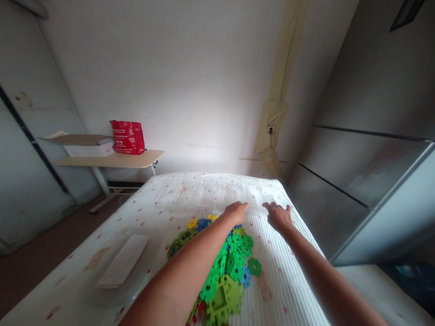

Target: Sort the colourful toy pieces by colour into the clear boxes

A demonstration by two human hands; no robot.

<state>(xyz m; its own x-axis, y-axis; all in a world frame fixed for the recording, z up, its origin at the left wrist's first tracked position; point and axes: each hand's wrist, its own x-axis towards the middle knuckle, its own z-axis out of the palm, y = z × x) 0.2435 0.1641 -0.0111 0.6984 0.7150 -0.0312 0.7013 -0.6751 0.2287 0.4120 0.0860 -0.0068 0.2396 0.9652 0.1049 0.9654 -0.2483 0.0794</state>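
At the far part of the bed, a clear plastic tray with compartments [217,195] lies on the sheet, its outline faint against the white. My left hand [237,211] is at the tray's near edge with its fingers curled together on it. Just to the right, my right hand [279,216] is palm down by the same edge, fingers apart and nothing visible in them. A heap of plastic building pieces [234,253], mostly green with some blue, yellow and red, is spread under my left forearm, which hides part of it.
To the left sits another clear plastic container [118,296] with a pale flat rectangular piece [125,260] in it. A small table [139,159] beyond the bed carries a red bag [127,137] and a white box [90,149]. A grey cabinet [360,158] borders the right side.
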